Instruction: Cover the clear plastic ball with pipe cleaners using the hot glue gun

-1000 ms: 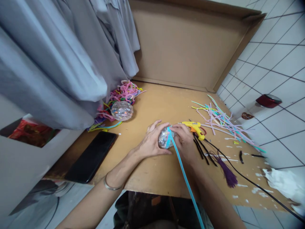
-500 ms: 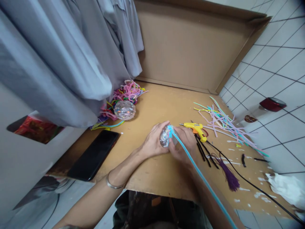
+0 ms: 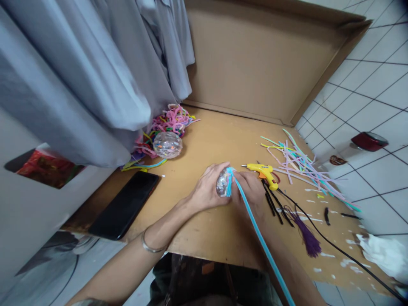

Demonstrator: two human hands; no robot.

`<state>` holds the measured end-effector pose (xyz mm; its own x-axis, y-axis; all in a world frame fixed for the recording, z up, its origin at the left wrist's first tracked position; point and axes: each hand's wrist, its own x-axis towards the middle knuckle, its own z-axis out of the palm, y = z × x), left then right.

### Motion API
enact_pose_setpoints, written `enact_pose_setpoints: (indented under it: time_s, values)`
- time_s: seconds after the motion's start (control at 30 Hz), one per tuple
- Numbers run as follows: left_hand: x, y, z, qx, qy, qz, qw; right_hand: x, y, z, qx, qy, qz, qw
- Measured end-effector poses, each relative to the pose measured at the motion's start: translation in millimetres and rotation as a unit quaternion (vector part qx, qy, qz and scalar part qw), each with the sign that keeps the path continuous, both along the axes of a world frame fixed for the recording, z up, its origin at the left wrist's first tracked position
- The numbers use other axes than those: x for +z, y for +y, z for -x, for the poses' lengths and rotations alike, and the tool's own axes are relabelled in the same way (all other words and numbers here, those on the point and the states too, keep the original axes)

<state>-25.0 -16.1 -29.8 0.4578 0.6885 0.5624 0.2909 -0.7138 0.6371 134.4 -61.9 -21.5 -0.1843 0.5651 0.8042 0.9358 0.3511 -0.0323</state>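
My left hand [image 3: 208, 187] is wrapped round a small clear ball [image 3: 222, 185] with glittery bits showing inside. A light-blue pipe cleaner [image 3: 255, 219] runs over the ball's right side, and its long free end hangs down toward me across my right forearm. With its fingers closed, my right hand [image 3: 250, 189] pinches the pipe cleaner against the ball; its fingertips are partly hidden. Just right of that hand lies a yellow glue gun [image 3: 264, 173], its nozzle pointing left.
A larger clear ball [image 3: 168, 145] sits by a heap of coloured pipe cleaners [image 3: 175, 121]. A phone [image 3: 126, 206] lies left. On the right are loose pipe cleaners [image 3: 291, 159], a purple tassel [image 3: 307, 238], black strips [image 3: 276, 202], a black cord [image 3: 318, 234] and white tissue [image 3: 379, 253].
The pipe cleaner's free end has swung left and lies lower. My right fingers have shifted along the ball's right side, where more blue shows. The whole view has moved slightly.
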Motion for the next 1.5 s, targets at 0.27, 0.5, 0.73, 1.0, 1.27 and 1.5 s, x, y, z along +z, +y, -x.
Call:
enact_pose_setpoints:
  time_s: [0.27,0.5,0.73,1.0,1.27,1.5]
  values:
    - [-1.4,0,0,0.006,-0.010,-0.001,1.000,3.4,-4,0,0.031,0.026,0.047,0.998]
    - [0.3,2,1,-0.012,-0.004,0.000,1.000,8.0,-3,6,0.035,0.102,0.025,0.994]
    - [-1.5,3,3,-0.029,-0.009,-0.004,1.000,10.6,-6,7,0.052,0.174,0.063,0.981]
    - [-1.7,5,3,-0.021,-0.034,0.053,0.998,8.2,-4,0,0.091,0.139,0.075,0.983]
    - [-2.4,16,5,0.032,-0.070,0.118,0.990,-6.9,20,-41,-0.244,0.067,0.105,0.962]
    - [-2.1,19,8,0.014,-0.108,0.178,0.978,0.2,30,-70,-0.417,0.031,0.321,0.850]
